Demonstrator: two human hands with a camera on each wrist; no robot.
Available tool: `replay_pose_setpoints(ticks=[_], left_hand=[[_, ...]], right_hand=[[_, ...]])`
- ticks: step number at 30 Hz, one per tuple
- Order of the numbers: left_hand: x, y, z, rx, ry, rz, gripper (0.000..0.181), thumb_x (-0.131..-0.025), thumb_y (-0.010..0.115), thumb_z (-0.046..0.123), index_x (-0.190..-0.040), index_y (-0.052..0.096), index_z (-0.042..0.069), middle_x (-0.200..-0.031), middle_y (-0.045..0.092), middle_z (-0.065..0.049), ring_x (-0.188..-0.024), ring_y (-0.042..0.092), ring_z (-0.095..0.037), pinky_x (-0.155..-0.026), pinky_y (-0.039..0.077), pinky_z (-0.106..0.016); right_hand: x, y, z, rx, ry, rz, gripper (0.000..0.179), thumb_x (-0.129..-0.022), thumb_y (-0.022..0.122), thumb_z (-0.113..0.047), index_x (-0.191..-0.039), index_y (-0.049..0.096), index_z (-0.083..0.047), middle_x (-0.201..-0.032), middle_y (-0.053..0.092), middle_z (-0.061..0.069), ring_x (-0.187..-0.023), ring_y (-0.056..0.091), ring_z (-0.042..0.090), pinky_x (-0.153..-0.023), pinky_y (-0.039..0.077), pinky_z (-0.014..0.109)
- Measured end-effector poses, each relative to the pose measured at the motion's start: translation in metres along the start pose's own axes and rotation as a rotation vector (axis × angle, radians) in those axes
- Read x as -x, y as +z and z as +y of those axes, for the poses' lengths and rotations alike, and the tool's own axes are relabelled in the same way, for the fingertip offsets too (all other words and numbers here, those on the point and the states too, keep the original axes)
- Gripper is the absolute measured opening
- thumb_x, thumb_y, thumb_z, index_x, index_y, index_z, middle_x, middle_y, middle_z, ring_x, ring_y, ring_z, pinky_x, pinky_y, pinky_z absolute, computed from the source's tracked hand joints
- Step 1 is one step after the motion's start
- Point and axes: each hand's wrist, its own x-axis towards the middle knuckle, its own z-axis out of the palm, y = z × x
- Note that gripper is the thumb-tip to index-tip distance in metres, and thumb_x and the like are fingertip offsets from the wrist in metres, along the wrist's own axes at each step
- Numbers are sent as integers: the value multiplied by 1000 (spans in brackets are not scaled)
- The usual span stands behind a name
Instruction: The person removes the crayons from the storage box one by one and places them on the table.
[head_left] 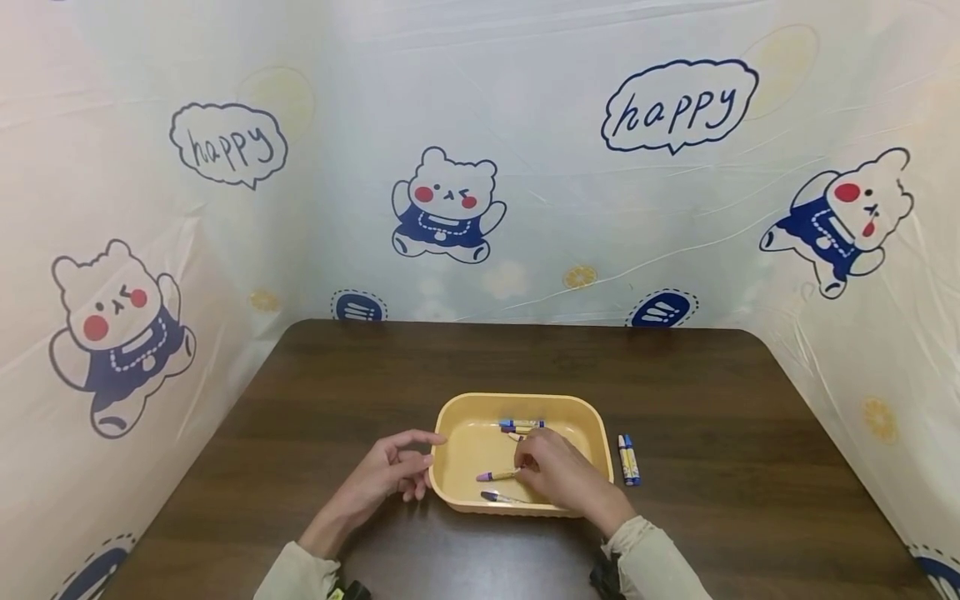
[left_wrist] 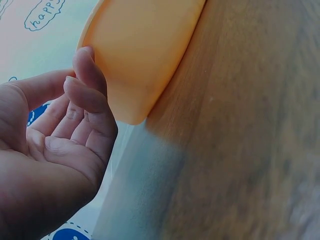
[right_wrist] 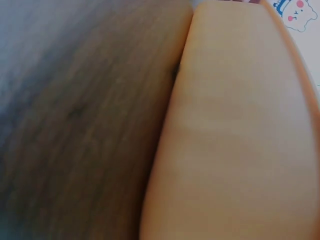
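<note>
On the table stands a yellow tray (head_left: 465,450) with crayons inside. My left hand (head_left: 382,475) holds its left rim, the index finger over the edge; in the left wrist view, fingertips of this hand (left_wrist: 75,130) meet the tray's wall (left_wrist: 145,50). Over the tray's right half, my right hand (head_left: 562,475) pinches one end of a lilac crayon (head_left: 495,477); its far end is hidden by the fingers. A dark grey crayon (head_left: 501,497) lies near the front wall. Towards the back lie a blue crayon (head_left: 517,423) and a dark brown one (head_left: 517,430), near another partly covered crayon (head_left: 514,437).
Two crayons (head_left: 628,460), one pale-tipped and one blue-tipped, lie side by side on the dark wooden table (head_left: 360,375) right of the tray. A printed curtain (head_left: 525,108) surrounds the table. The right wrist view shows only the tray's outer wall (right_wrist: 230,125), table and curtain.
</note>
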Motion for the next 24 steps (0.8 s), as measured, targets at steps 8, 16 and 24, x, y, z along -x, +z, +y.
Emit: replay_pose_setpoints(ticks=[8,16,24], left_hand=[[0,1,0,-9,-8,11,42,-100,59,9,-137,49,-8,-75,64,-20,-60,61,-16,-51,47,-22],[0,1,0,-28,-40,30,42,-100,60,11,-137,50,-6,-76,66,-15,-61,61,-17,-52,47,-22],[1,1,1,-29,-22,12,40,-100,57,7,-135,49,-9,-77,65,-24,-60,61,-15,-52,48,-22]], right_hand=[[-1,-10,-6,-169,29,49,8,-88,73,-5,-86,70,-12,-77,61,-9,-68,54,2,-62,49,21],[3,-22,-5,-299,-9,173,15,-84,76,-3,-80,68,-15,-77,64,-10,-69,59,3,-62,53,22],[6,-38,-3,-368,43,243,12,-86,78,-6,-86,73,-16,-82,66,-10,-74,62,7,-71,57,27]])
